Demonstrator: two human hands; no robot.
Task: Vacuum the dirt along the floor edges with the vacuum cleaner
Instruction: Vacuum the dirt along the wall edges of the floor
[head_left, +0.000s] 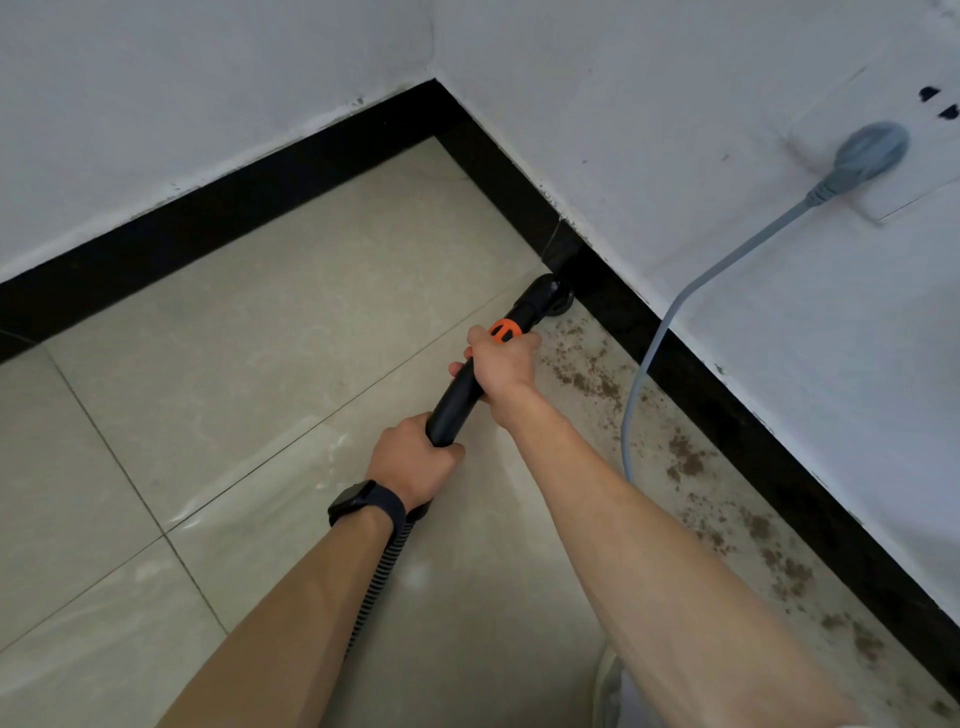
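A black vacuum wand (457, 397) with an orange collar (505, 329) runs from my hands to its nozzle (553, 297), which sits on the floor against the black skirting (691, 374) of the right wall. My right hand (506, 361) grips the wand just below the orange collar. My left hand (415, 460), with a dark watch on its wrist, grips the wand's lower end, where the ribbed hose (387, 566) starts. Brown dirt (592, 376) lies scattered along the right floor edge, from the nozzle back toward me.
A grey plug (870, 153) sits in a wall socket at upper right; its grey cable (636, 395) hangs down over the skirting onto the dirty floor strip. The two walls meet in a corner (435, 111) ahead. Beige tiles (234, 338) spread to the left.
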